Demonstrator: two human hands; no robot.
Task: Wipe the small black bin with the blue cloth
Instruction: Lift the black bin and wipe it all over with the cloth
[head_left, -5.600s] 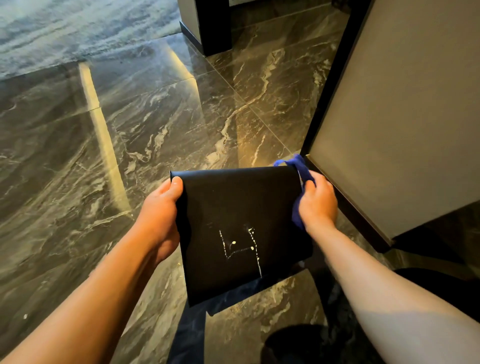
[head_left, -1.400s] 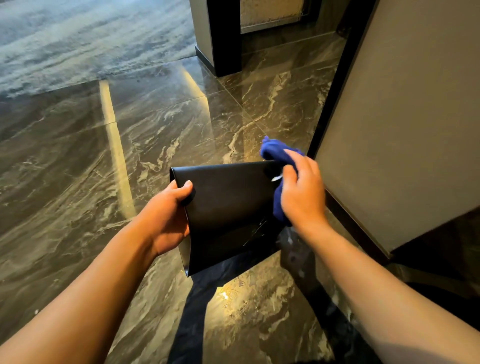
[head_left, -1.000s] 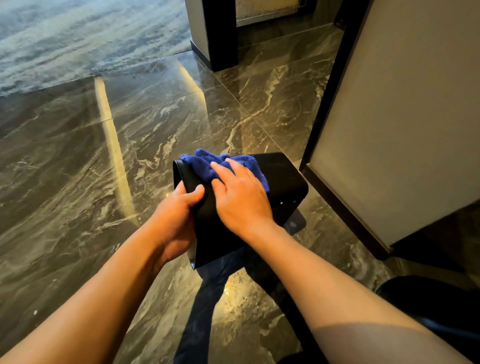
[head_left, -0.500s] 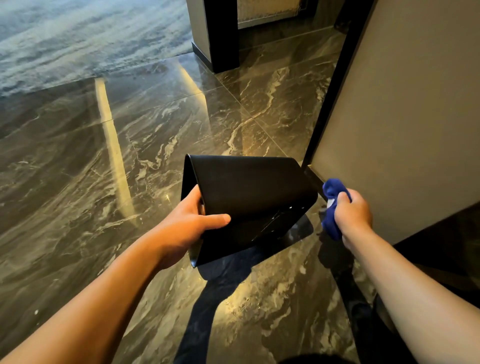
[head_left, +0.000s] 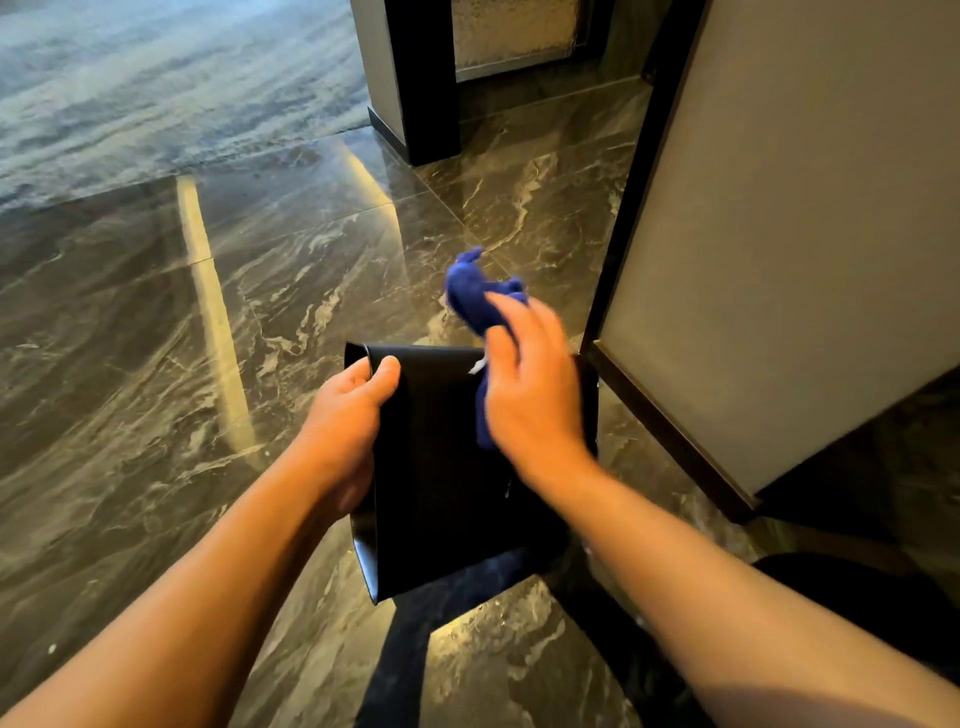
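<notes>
Black bin (head_left: 441, 467) is hanging tilted above the marble floor (head_left: 156, 364), since we're gripping its left edge with our left hand (head_left: 343, 431), fingers curled tight around it. Our right hand (head_left: 530, 395), a bit blurry, is pinching the blue cloth (head_left: 475, 296) against the bin's upper right part.

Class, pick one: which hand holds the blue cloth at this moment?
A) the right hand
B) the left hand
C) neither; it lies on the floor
A: the right hand is closed on the blue cloth over the black bin, which the left hand grips.
</notes>
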